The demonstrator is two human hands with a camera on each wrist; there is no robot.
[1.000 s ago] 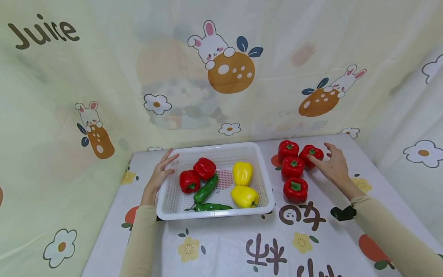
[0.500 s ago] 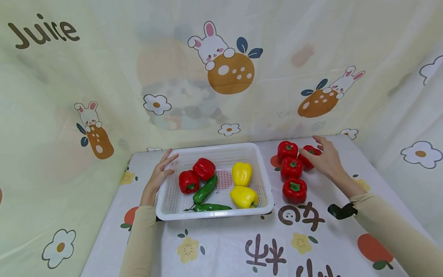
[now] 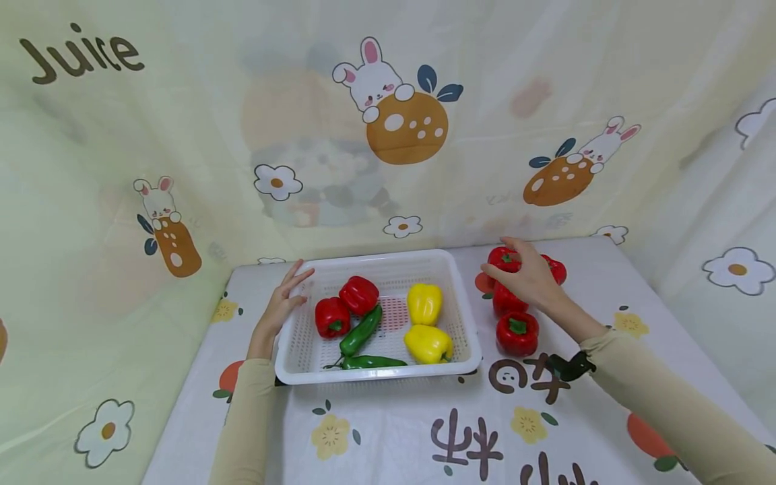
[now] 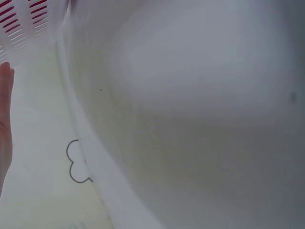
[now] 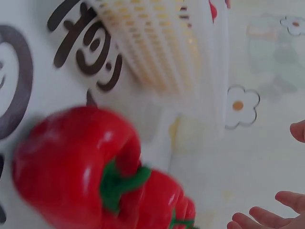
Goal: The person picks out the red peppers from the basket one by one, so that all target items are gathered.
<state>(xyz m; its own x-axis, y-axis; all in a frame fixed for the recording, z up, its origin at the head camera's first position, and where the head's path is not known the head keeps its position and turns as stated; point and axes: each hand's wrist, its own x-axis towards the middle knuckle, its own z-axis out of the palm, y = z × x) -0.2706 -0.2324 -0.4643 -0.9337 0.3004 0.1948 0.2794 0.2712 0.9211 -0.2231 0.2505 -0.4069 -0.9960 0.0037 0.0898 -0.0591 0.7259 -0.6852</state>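
My left hand (image 3: 279, 313) rests at the left rim of a white perforated basket (image 3: 376, 377), its fingers extended. In the basket lie two red bell peppers (image 3: 359, 295), two green chili peppers (image 3: 362, 331) and two yellow bell peppers (image 3: 424, 304). To the right of it several red bell peppers (image 3: 517, 335) stand on the table. My right hand (image 3: 532, 275) reaches over this group, thumb and fingers spread about the far left red bell pepper (image 3: 504, 257); contact cannot be told. It partly hides the peppers beneath. Fingers (image 5: 267, 218) show spread in the right wrist view.
The table has a white printed cloth (image 3: 388, 438). Behind it and at both sides hang pale curtains (image 3: 485, 188) with bunny and flower prints. A dark band (image 3: 571, 366) sits at the right wrist.
My right hand has moved left, from the far right red bell pepper to over the far left one. The left hand has stayed at the basket's rim. The peppers have not moved.
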